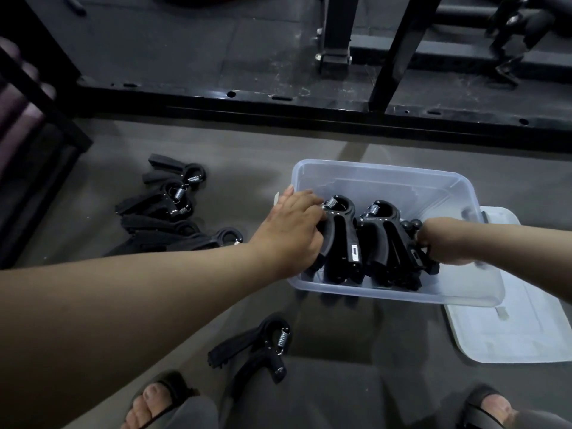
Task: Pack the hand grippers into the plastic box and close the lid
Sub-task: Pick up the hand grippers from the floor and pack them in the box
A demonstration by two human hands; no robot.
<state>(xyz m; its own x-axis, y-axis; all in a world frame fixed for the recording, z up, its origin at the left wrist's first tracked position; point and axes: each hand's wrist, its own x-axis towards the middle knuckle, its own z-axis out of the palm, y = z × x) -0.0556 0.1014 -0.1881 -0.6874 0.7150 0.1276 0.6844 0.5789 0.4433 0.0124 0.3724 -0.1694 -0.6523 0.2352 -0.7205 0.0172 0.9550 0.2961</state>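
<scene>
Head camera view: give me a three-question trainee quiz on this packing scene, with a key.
1. True or false: the flat white plastic lid is already on the clear plastic box.
2. Where does the lone black spring hand gripper near the feet lie? A in the box; B on the floor; C on the lid.
3. Fill the gap: the left hand and right hand each grip packed black hand grippers ___ the box.
Key: 1 false; 2 B; 3 inside.

No text legible; marks on the hand grippers (346,236) are blurred
</scene>
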